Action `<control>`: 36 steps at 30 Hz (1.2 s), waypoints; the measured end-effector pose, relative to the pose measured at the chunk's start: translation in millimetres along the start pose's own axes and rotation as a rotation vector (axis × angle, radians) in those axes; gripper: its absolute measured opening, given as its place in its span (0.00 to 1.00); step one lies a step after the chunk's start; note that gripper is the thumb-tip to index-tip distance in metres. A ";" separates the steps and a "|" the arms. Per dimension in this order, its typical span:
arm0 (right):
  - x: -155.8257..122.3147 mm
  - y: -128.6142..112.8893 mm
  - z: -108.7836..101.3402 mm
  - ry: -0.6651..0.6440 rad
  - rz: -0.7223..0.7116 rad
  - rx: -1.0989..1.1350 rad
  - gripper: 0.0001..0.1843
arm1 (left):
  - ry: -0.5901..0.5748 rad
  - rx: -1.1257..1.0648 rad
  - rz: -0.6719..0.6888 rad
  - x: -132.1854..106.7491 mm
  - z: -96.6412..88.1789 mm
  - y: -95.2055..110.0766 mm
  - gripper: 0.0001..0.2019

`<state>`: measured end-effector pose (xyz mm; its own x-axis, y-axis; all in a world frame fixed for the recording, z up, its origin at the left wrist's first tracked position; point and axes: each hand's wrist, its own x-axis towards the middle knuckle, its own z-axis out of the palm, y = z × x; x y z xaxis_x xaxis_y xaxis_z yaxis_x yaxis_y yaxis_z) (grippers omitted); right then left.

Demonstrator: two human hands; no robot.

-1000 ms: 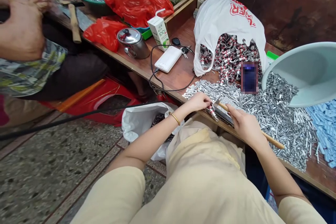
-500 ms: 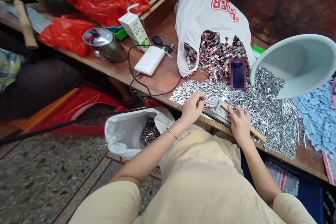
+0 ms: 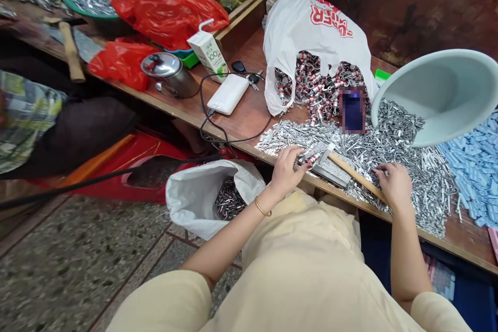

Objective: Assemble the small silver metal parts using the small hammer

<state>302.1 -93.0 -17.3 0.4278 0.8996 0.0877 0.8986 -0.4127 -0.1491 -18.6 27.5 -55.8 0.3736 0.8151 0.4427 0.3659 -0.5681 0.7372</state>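
My left hand point(image 3: 288, 170) is closed at the table's front edge, its fingertips around a small red-and-silver metal piece point(image 3: 312, 158). That piece lies close to the head of a hammer point(image 3: 360, 177), whose wooden handle slants down to the right over a flat metal block point(image 3: 330, 175). My right hand point(image 3: 395, 184), off the hammer, has curled fingers touching the heap of small silver metal parts point(image 3: 424, 187). Whatever is between those fingertips is too small to make out.
Behind the heap, a white plastic bag point(image 3: 288, 26) spills red-and-silver pieces beside a tipped grey basin point(image 3: 447, 98). Light blue pieces point(image 3: 472, 166) lie at right. A power bank point(image 3: 227, 94), juice carton point(image 3: 208, 52) and metal mug point(image 3: 175, 78) stand left. Below hangs an open white sack point(image 3: 190, 197).
My right hand has left the hammer handle and moved right to the silver parts. My left hand still holds the red-and-silver piece, now tilted upward. The view has shifted slightly left.
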 end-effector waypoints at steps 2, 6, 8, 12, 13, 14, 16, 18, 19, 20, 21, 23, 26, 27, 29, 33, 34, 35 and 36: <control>1.1 -4.6 2.2 -0.032 0.004 0.016 0.21 | 0.015 0.041 -0.019 -2.4 0.2 4.6 0.15; 3.6 -7.4 2.6 -0.076 0.034 0.047 0.20 | 0.026 0.046 0.000 1.1 -2.8 8.2 0.06; 3.4 -8.2 0.9 -0.054 0.021 0.081 0.21 | 0.021 0.059 0.035 5.2 -7.6 6.1 0.07; 5.6 -13.6 1.2 -0.066 0.033 0.126 0.19 | -0.079 0.128 0.103 14.1 -19.2 -0.5 0.11; 7.1 -14.9 2.1 -0.085 0.042 0.131 0.19 | -0.103 0.151 0.112 16.2 -21.7 -2.0 0.12; 8.6 -15.8 2.8 -0.098 0.045 0.136 0.18 | -0.118 0.171 0.117 18.1 -23.8 -3.2 0.12; 10.3 -17.1 1.6 -0.097 0.025 0.150 0.16 | -0.129 0.183 0.121 21.0 -27.1 -4.9 0.12; 9.3 -20.4 -4.8 -0.063 0.029 0.171 0.15 | -0.122 0.148 0.120 22.4 -28.7 -5.4 0.11; 7.7 -24.4 -9.9 -0.039 0.043 0.194 0.14 | -0.118 0.117 0.119 22.6 -28.8 -5.2 0.11; 5.9 -30.7 -15.7 -0.011 0.053 0.234 0.13 | -0.114 0.082 0.119 22.5 -28.4 -5.0 0.11; 4.0 -39.7 -21.5 0.016 0.041 0.293 0.12 | -0.108 0.048 0.118 22.3 -27.6 -4.7 0.11; 2.3 -65.5 -29.5 0.042 -0.092 0.443 0.10 | -0.094 0.002 0.117 21.7 -25.2 -4.3 0.12; 8.9 -114.2 -25.1 -0.010 -0.398 0.578 0.10 | -0.096 -0.006 0.115 21.5 -22.5 -4.8 0.12; 13.3 -129.4 -19.6 -0.035 -0.455 0.575 0.10 | -0.100 0.000 0.118 21.6 -22.3 -5.2 0.12; 23.0 -153.5 -6.4 -0.068 -0.543 0.521 0.11 | -0.108 0.019 0.136 21.7 -22.7 -6.3 0.12; 34.1 -173.1 11.1 -0.078 -0.639 0.505 0.12 | -0.072 0.044 0.213 19.1 -22.6 -10.1 0.10; 34.3 -173.9 12.3 -0.077 -0.652 0.516 0.12 | -0.054 0.043 0.223 18.0 -21.9 -11.3 0.10; 33.8 -174.1 12.3 -0.075 -0.661 0.521 0.12 | -0.033 0.044 0.227 16.8 -20.8 -12.4 0.11; 32.6 -173.9 11.7 -0.074 -0.664 0.519 0.12 | -0.015 0.048 0.224 15.6 -19.7 -13.3 0.11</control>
<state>158.7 9.9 0.1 -0.1967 0.9466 0.2553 0.7945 0.3065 -0.5242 -34.5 50.0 -48.7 0.4626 0.6665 0.5846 0.3122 -0.7396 0.5963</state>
